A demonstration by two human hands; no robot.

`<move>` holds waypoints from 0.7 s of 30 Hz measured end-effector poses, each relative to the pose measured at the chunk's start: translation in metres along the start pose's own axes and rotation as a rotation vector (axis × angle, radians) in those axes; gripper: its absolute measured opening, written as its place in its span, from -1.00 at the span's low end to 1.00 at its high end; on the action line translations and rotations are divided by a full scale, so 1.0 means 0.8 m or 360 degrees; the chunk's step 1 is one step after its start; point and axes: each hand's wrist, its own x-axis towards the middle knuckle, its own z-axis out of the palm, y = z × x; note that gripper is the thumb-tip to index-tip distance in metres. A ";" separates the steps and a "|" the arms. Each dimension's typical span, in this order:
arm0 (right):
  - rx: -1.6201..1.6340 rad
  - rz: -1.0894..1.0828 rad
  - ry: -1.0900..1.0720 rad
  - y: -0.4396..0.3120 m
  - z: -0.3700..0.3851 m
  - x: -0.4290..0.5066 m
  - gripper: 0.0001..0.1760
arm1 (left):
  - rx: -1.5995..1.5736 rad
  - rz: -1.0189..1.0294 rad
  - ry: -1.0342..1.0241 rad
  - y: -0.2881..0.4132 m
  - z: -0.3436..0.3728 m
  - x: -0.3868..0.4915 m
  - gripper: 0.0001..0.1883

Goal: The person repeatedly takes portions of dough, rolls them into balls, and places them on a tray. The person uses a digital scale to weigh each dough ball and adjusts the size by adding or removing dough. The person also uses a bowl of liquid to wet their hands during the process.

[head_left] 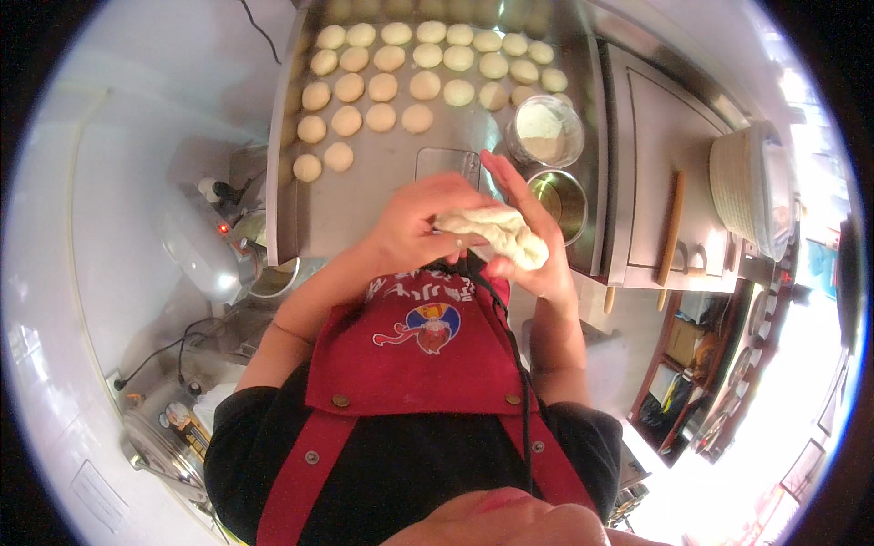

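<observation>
A lump of pale dough (502, 232) is held between both hands above the near edge of a steel worktop (355, 218). My left hand (416, 218) grips one end of it, thumb along its near side. Cupped under and around the other end is my right hand (546, 252), its fingers pointing away from me. Several rows of round dough pieces (380, 117) lie on the steel surface. A clear rectangular container (447, 162) stands just beyond my hands, partly covered by them. To the right are a bowl of white powder (544, 131) and a metal pot of yellowish liquid (561, 198).
At the left stands a white mixing machine (212, 252) with a red light and a metal bowl (276, 278). A rolling pin (672, 228) rests on the steel cabinet top (642, 157) at the right, near a stack of pale round containers (741, 181).
</observation>
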 end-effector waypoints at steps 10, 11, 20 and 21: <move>0.0334 0.0334 0.0105 0.005 0.018 -0.009 -0.60 | -0.0811 -0.0250 0.0664 0.016 0.025 -0.007 -0.62; 0.0401 0.0380 0.0088 0.009 0.020 -0.008 -0.52 | -0.0769 -0.0349 0.0637 0.014 0.023 -0.008 -0.64; 0.0080 0.0404 -0.0111 0.012 0.037 0.003 -0.30 | 0.0769 0.0352 0.0032 0.004 -0.011 -0.009 -0.76; -0.0033 0.0409 -0.0198 0.020 0.036 0.003 -0.35 | 0.0821 0.0314 -0.0021 0.008 -0.015 -0.010 -0.73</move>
